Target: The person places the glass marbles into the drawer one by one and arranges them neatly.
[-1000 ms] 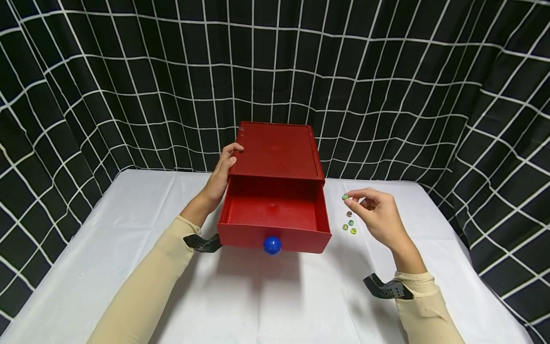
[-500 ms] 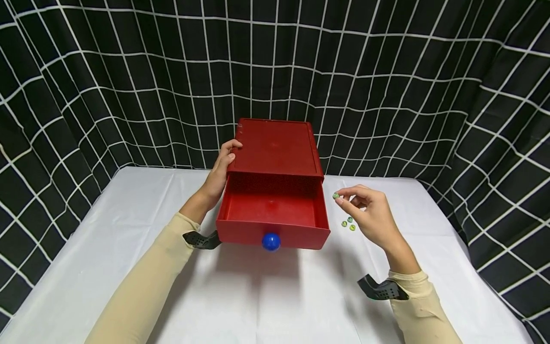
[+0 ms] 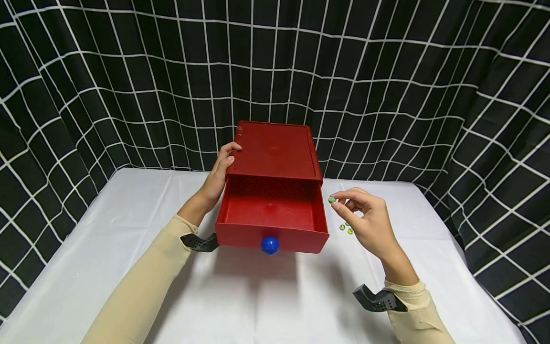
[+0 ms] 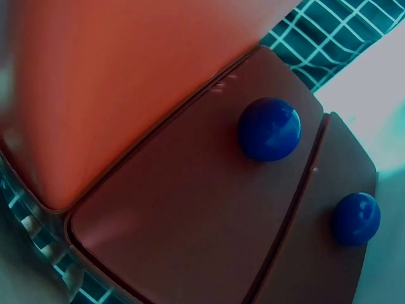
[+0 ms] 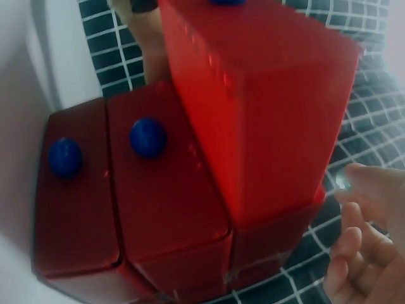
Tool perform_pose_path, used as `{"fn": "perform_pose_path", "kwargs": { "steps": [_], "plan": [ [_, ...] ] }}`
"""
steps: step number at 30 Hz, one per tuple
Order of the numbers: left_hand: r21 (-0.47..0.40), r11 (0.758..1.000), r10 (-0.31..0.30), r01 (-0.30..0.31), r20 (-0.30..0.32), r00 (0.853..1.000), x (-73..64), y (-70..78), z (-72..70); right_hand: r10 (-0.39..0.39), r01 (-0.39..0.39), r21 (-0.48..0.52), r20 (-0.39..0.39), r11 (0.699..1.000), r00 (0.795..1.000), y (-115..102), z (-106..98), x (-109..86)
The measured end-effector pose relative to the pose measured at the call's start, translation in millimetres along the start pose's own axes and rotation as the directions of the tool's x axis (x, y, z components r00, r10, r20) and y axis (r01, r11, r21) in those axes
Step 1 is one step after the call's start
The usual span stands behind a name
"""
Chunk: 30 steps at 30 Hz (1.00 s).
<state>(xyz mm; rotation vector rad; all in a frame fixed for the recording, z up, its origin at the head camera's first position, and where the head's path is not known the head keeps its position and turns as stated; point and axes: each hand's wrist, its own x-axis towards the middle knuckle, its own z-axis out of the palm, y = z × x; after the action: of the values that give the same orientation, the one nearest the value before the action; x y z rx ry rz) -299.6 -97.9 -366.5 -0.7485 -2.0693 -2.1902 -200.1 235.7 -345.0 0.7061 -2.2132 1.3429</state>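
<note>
A red drawer cabinet (image 3: pixel 275 148) stands at the middle of the table, its top drawer (image 3: pixel 272 236) pulled out by a blue knob side. My left hand (image 3: pixel 216 179) rests along the cabinet's left side, fingertips at the top edge. Right of the drawer, my right hand (image 3: pixel 365 217) pinches a green glass marble (image 3: pixel 332 199) between thumb and forefinger, close outside the drawer wall. The same marble (image 5: pixel 343 181) shows pale in the right wrist view. Below that hand lie yellow-green marbles (image 3: pixel 342 227) on the cloth; the hand partly covers another.
Two lower drawers (image 4: pixel 196 190) with blue knobs (image 4: pixel 269 129) are closed beneath the pulled-out one. A white cloth (image 3: pixel 142 229) covers the table. Black curtain with a white grid (image 3: pixel 275 62) hangs behind and at both sides.
My right hand has moved left towards the drawer with the green marble in its pinch. A brownish marble seen earlier on the cloth is now out of sight. My left hand stays on the cabinet.
</note>
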Motion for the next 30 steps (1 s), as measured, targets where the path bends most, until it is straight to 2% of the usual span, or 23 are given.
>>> {"fn": "perform_pose_path", "kwargs": {
  "steps": [4, 8, 25, 30],
  "plan": [
    [0.002, 1.0, 0.007, -0.007, 0.012, 1.0, 1.4, -0.5, -0.2, -0.039, 0.039, 0.055, -0.008, 0.998, 0.999, -6.2, 4.8, -2.6],
    [-0.001, 1.0, 0.01, -0.01, 0.011, 1.0, 2.0, -0.9, 1.1, -0.058, 0.056, 0.094, 0.021, 0.994, 0.998, -10.5, 9.8, -5.0],
    [-0.007, 1.0, 0.006, -0.006, 0.0, 1.0, 0.5, 0.3, -0.6, -0.028, 0.019, 0.103, 0.083, 0.995, 0.996, -15.5, 16.1, -6.5],
    [-0.006, 1.0, 0.006, -0.006, -0.007, 1.0, -0.7, 0.5, -1.7, -0.024, 0.015, 0.113, 0.08, 0.994, 0.996, -15.4, 17.5, -6.4]
  ]
}}
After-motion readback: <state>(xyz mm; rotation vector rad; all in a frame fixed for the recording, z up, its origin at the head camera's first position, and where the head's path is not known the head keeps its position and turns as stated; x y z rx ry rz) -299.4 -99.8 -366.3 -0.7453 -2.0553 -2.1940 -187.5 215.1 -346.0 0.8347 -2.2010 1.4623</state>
